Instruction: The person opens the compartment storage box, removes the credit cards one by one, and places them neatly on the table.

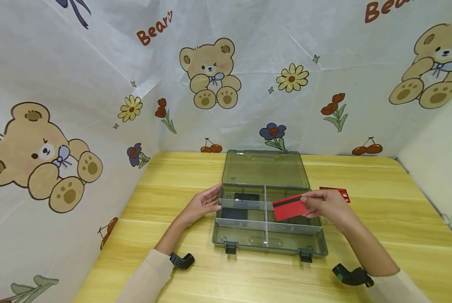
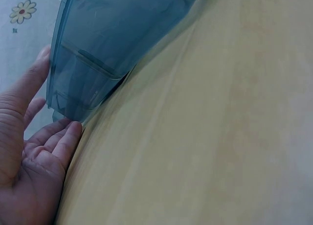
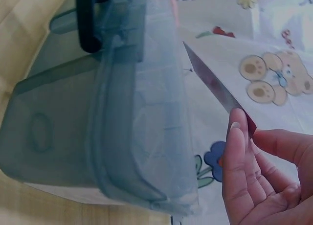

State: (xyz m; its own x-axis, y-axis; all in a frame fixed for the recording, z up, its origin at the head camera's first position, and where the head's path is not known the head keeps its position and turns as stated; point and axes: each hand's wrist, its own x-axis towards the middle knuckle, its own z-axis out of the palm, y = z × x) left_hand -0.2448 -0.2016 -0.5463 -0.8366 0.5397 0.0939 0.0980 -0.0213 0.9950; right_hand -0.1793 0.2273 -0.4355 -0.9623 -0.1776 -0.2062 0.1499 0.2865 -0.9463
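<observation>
- The right hand is grasping a red card with a black stripe, pinching its right end between the thumb and the fingers.
- This card is slanting above the right middle compartment of the translucent grey-green organizer box; in the right wrist view it is showing almost edge-on, staying apart from the rim.
- The left hand is not clenching; its relaxed fingers are touching the left side wall of the box.
- The lid is lying opened behind the box, and two dark latches are hanging at the front.
- A black card-like piece is lying in the left far compartment, and a dark flat piece in the left middle one.
- The front divider is standing just nearer than the held card.
- A second red card is lying right of the box, and the right hand is partly covering it.
- Everything is resting on a wood-grain table; a white bear-printed sheet is hanging behind and at left.
</observation>
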